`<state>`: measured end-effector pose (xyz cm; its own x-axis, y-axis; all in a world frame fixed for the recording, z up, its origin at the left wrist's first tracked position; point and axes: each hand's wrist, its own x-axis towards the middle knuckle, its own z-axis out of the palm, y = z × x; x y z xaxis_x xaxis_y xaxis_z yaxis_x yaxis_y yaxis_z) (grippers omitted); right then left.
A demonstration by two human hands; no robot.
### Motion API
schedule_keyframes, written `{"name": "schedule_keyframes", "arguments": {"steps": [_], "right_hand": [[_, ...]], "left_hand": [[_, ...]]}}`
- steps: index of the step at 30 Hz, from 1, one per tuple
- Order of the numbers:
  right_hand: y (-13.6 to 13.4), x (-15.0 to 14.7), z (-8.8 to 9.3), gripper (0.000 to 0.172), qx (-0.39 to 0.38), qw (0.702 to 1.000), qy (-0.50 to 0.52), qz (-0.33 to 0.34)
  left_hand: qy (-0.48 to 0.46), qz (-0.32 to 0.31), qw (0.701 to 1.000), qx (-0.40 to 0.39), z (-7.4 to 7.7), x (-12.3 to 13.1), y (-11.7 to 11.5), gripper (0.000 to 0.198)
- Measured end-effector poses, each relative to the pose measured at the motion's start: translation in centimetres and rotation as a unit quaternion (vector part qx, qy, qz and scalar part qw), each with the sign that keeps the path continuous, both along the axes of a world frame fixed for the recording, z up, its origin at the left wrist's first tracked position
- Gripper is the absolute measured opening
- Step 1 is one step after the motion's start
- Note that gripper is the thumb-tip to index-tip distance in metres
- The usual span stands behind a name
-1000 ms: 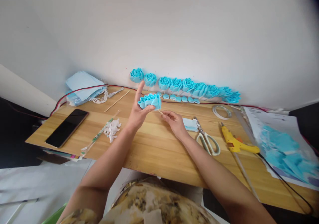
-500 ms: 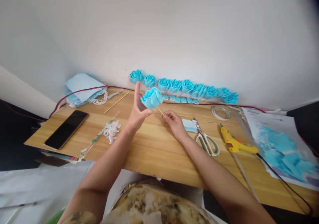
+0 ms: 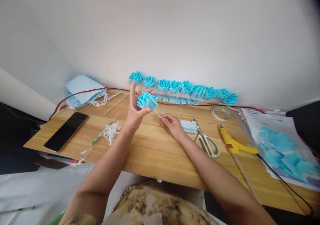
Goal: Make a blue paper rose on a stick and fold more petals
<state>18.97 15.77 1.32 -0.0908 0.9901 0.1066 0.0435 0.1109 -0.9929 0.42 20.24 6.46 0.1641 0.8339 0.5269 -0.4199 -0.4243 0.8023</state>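
Observation:
A blue fabric flower (image 3: pixel 148 101) on a thin wooden stick (image 3: pixel 158 114) is held above the table, its head tilted up to the left. My right hand (image 3: pixel 172 125) pinches the lower part of the stick between thumb and fingers. Around the flower head is my left hand (image 3: pixel 135 113); its thumb presses on the lower petals, the index finger points up, and another fingertip shows behind. The remaining left fingers are hidden by the flower. Behind it, a row of similar blue flowers (image 3: pixel 186 87) lies along the wall, with small folded blue pieces (image 3: pixel 177 101) in front.
To the right are scissors (image 3: pixel 207 143), a folded blue piece (image 3: pixel 188 126), a tape roll (image 3: pixel 220 114), a yellow glue gun (image 3: pixel 236 143) and a bag of blue pieces (image 3: pixel 282 151). On the left lie a phone (image 3: pixel 66 131), white scraps (image 3: pixel 111 131), a loose stick (image 3: pixel 116 104) and blue sheets (image 3: pixel 85 88).
The held flower has moved slightly left and down and tilted more upright, both hands shifting with it. A left fingertip now shows behind the flower.

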Motion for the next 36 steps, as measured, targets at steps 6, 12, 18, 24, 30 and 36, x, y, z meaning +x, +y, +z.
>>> {"name": "schedule_keyframes", "arguments": {"steps": [6, 12, 18, 24, 30, 36], "right_hand": [[0.2, 0.0, -0.4, 0.036, -0.006, 1.000, -0.014, -0.011], [0.2, 0.0, 0.0, 0.035, -0.007, 0.999, 0.030, -0.019], [0.1, 0.0, 0.4, 0.036, 0.002, 0.998, 0.060, -0.014], [-0.1, -0.3, 0.3, 0.037, 0.049, 0.998, -0.007, -0.036], [0.7, -0.1, -1.0, 0.051, 0.013, 0.996, 0.034, -0.082], [1.2, 0.2, -1.5, 0.053, -0.006, 0.995, 0.039, -0.088]], "left_hand": [[0.019, 0.069, 0.996, -0.048, -0.1, -0.3, -0.2, 0.102], [-0.020, -0.035, 0.998, -0.056, -0.6, 0.7, 0.1, 0.111], [0.064, -0.048, 0.981, -0.176, -2.2, 2.5, -0.3, 0.040], [0.132, 0.078, 0.983, -0.099, 1.9, 0.6, -1.1, 0.026], [0.132, 0.348, 0.928, 0.018, 5.7, -7.5, 4.2, 0.016], [0.111, 0.386, 0.915, -0.036, 2.4, -11.0, 12.1, 0.018]]}}
